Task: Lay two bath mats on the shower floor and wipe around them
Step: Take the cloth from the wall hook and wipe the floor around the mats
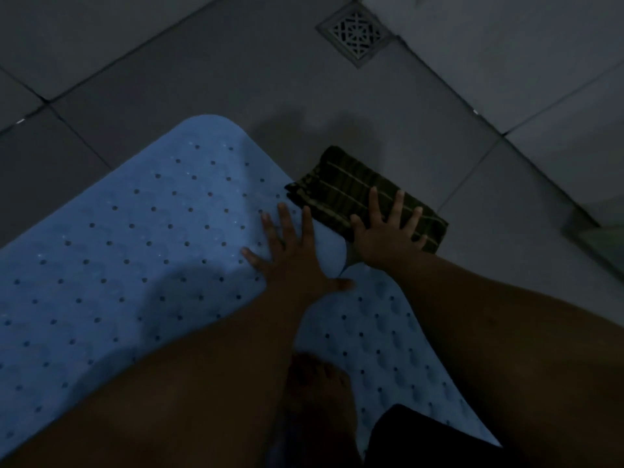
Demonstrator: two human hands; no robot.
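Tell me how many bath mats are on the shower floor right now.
1: a blue mat lying flat under the left hand. A second may be hidden beneath the legs or outside the frame.

left hand [290, 255] flat on blue mat [135, 238] | right hand [388, 238] flat on dark striped cloth [347, 184] | floor drain [356, 33]

Grey tiled floor [209, 65] with dark grout lines fills the view, and a square metal drain grate [356, 32] sits in it at the far side. A blue perforated bath mat [135, 238] lies flat across the tiles, and a dark striped folded cloth [341, 184] rests on the floor just beside its right edge, touching it.
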